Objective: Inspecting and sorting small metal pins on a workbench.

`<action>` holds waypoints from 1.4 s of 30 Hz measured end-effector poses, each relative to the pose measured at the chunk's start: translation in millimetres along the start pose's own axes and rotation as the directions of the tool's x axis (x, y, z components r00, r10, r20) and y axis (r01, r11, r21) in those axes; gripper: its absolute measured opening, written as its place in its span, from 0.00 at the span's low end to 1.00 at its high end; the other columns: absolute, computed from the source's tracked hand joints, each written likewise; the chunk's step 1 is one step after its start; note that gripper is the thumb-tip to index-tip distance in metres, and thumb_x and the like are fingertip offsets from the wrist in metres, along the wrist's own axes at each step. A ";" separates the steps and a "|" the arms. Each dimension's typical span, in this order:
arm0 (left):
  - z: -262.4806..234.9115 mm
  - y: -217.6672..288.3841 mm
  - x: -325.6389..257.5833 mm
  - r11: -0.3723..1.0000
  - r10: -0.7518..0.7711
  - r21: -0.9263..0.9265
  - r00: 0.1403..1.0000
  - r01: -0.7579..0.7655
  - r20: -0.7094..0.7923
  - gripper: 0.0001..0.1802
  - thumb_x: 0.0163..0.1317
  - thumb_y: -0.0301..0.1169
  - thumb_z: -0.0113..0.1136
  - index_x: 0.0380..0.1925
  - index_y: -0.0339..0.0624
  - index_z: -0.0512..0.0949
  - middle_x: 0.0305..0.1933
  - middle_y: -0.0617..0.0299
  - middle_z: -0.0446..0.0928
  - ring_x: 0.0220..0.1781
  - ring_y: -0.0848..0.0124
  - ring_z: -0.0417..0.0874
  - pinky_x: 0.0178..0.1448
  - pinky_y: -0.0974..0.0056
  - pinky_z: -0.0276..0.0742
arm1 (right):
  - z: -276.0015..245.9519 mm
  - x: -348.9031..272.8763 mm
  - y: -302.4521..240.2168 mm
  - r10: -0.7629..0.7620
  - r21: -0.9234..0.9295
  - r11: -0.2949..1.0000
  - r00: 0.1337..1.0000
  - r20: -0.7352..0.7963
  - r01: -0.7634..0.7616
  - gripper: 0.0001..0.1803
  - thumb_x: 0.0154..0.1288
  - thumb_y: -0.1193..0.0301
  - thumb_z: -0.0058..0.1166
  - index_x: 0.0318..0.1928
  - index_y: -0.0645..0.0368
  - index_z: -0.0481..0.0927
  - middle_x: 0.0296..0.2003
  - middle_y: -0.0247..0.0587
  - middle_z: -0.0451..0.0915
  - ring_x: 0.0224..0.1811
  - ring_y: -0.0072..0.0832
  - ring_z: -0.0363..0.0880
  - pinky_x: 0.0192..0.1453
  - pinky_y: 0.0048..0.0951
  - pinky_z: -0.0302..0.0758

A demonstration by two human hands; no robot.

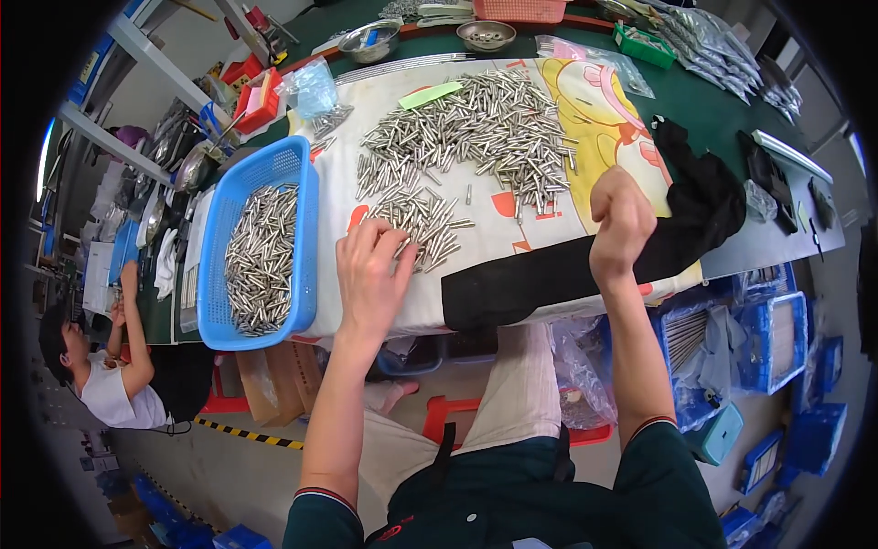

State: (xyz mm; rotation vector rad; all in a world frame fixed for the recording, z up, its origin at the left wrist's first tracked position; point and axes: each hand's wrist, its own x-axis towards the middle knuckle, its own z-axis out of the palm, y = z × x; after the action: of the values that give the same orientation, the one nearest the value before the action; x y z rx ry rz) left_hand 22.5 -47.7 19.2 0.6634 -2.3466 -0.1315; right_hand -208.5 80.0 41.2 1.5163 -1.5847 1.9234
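Observation:
A big heap of small metal pins lies on a white cartoon-print cloth spread over the table. My left hand rests palm down on the cloth, fingers spread and touching a smaller bunch of pins. My right hand is raised above the cloth's near edge, curled into a fist; what it holds, if anything, is hidden. A blue plastic basket, partly filled with the same pins, stands to the left of my left hand.
A black cloth drapes over the table's near right edge. Two metal bowls and a green tray sit at the far side. Another person sits at lower left. Blue crates stand on the floor to the right.

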 end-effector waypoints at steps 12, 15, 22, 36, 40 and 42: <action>5.8 -20.4 -51.5 0.981 -0.179 -0.128 0.931 0.145 -0.318 0.08 0.46 0.19 0.58 0.29 0.38 0.76 0.35 0.59 0.72 0.39 0.60 0.73 0.44 0.59 0.67 | -27.2 18.5 93.0 -0.027 -0.604 0.672 0.829 0.559 0.429 0.04 0.61 0.72 0.45 0.33 0.59 0.70 0.32 0.43 0.68 0.39 0.39 0.69 0.44 0.37 0.64; 6.2 -18.8 -51.8 0.985 -0.154 -0.123 0.933 0.120 -0.326 0.08 0.46 0.18 0.57 0.29 0.38 0.76 0.34 0.58 0.72 0.39 0.59 0.73 0.44 0.59 0.68 | -7.4 35.0 8.7 -0.165 -0.442 0.799 0.855 0.492 0.408 0.06 0.57 0.77 0.51 0.36 0.60 0.72 0.35 0.43 0.72 0.41 0.39 0.71 0.46 0.35 0.65; 7.5 -31.2 -61.5 0.985 -0.163 -0.115 0.933 0.132 -0.320 0.07 0.47 0.21 0.57 0.29 0.40 0.76 0.32 0.58 0.71 0.37 0.59 0.73 0.43 0.59 0.67 | 26.0 51.7 -148.6 -0.527 0.148 0.849 0.796 0.298 0.507 0.09 0.50 0.88 0.53 0.33 0.67 0.76 0.26 0.44 0.77 0.27 0.29 0.76 0.32 0.24 0.71; 8.2 -3.0 -41.1 0.987 -0.007 -0.158 0.994 -0.011 -0.113 0.06 0.48 0.26 0.62 0.28 0.39 0.78 0.33 0.60 0.71 0.39 0.61 0.73 0.43 0.59 0.67 | 84.3 -20.0 -14.0 -0.053 -0.178 0.906 0.519 0.853 0.385 0.13 0.52 0.73 0.56 0.41 0.58 0.76 0.38 0.42 0.73 0.41 0.41 0.75 0.43 0.38 0.72; 12.4 -12.5 -34.3 0.991 0.113 -0.066 0.993 -0.115 -0.039 0.04 0.49 0.24 0.59 0.26 0.38 0.77 0.31 0.60 0.70 0.38 0.62 0.73 0.42 0.60 0.69 | 86.1 -18.2 -11.3 -0.065 -0.154 0.912 0.506 0.860 0.379 0.12 0.52 0.70 0.58 0.38 0.58 0.77 0.35 0.42 0.74 0.38 0.42 0.75 0.43 0.38 0.72; 10.1 -14.0 -35.0 0.989 0.148 -0.017 0.989 -0.148 -0.021 0.03 0.49 0.23 0.58 0.25 0.38 0.77 0.30 0.60 0.70 0.37 0.63 0.73 0.42 0.60 0.70 | 82.3 -18.9 -8.7 -0.069 -0.148 0.915 0.506 0.860 0.375 0.11 0.52 0.69 0.59 0.37 0.58 0.77 0.34 0.42 0.74 0.37 0.43 0.75 0.42 0.39 0.72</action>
State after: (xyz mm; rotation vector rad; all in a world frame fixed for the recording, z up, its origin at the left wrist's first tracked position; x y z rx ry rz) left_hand 44.1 -43.3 -12.9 0.4771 -2.3629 -0.0800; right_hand -148.4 23.4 21.7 2.5280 -1.7284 0.6589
